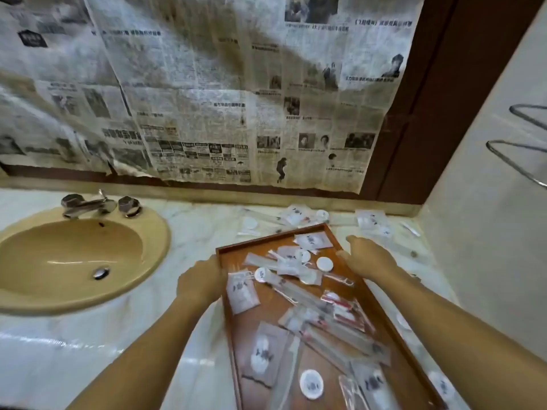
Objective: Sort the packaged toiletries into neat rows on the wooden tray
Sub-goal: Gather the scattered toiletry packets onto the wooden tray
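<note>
Toiletries in clear packets [307,303] lie jumbled across the wooden tray [266,241], which sits skewed on the marble counter [88,344], its far end nearer the wall and its near end running out of the bottom of the head view. Among the heap we make out long sleeves, flat sachets with dark print, and round white lids [324,264]; nothing lies in a row.

Our left hand [201,284] grips the tray's left rim, fingers curled over the edge near the far left corner. Our right hand [368,258] rests on the right rim, thumb pointing toward the wall and fingers bent down against the wood; we cannot tell whether they wrap under the edge. Neither hand has hold of a packet.

More packets [299,216] lie loose on the counter beyond the tray's far end, and a further cluster [373,221] lies toward the right corner by the wall. A tan basin [74,261] with a chrome tap [88,205] is sunk into the counter to the left, well apart from the tray. Newspaper sheets [207,84] cover the mirror area above, inside a dark wooden frame [429,113]. A metal rail [521,155] shows on the right wall.
</note>
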{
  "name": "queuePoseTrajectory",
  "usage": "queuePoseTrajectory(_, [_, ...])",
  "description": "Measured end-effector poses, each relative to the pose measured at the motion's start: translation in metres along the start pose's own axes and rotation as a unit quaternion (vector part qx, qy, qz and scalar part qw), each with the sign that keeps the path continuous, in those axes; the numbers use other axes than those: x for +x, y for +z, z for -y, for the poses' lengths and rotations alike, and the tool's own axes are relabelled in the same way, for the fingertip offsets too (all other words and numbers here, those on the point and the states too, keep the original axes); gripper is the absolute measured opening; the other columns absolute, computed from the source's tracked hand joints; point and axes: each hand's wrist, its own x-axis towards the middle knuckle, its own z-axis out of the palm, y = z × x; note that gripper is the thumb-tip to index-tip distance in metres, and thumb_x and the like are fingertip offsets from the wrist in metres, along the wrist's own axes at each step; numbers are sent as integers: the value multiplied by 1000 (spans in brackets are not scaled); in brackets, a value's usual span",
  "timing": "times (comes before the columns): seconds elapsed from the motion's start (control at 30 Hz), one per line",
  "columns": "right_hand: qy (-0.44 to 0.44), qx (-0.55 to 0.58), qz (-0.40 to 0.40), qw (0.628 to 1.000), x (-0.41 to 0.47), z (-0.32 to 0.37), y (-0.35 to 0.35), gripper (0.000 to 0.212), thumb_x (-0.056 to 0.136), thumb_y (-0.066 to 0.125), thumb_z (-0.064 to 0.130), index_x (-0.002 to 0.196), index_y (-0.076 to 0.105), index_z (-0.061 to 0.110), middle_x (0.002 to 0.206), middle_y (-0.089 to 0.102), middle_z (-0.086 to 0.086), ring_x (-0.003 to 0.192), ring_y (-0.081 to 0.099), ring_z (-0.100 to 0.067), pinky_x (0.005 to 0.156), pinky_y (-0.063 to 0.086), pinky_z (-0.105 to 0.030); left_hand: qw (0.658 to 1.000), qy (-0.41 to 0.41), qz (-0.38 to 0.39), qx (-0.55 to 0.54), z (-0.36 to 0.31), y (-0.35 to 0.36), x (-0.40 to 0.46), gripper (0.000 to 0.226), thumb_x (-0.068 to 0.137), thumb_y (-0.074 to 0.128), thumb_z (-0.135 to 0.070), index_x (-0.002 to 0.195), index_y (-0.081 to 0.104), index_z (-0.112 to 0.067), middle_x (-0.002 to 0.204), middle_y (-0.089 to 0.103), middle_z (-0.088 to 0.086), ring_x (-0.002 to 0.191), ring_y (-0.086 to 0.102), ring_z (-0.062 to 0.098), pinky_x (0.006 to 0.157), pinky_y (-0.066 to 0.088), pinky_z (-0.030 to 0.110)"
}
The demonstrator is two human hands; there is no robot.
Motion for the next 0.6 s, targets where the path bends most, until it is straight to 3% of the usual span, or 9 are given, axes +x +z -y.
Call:
queuePoseTrajectory(0.2, [32,-22,2,999,-14,-25,49,30,94,50,40,108,59,15,107,65,-9,96,61,-28,92,47,-41,998,-43,35,-29,8,41,-26,42,100,37,-45,123,45,-10,119,61,14,105,60,34,76,41,35])
queuePoseTrajectory(0.4, [83,-20,-41,996,-23,-46,84,29,99,46,33,115,62,14,103,65,-7,84,61,-24,66,42,-29,993,-63,59,-81,11,71,-49,37,98,43,-43,118,45,-12,114,62,13,100,62,33,79,47,37])
queuePoseTrajectory(0.6, [108,-14,-73,991,-27,-46,97,29,100,45,37,106,63,15,97,66,-6,79,61,-21,65,43,-29,993,-40,61,-90,14,86,-54,20,97,41,-34,103,46,-16,104,63,7,88,62,29,78,52,38])
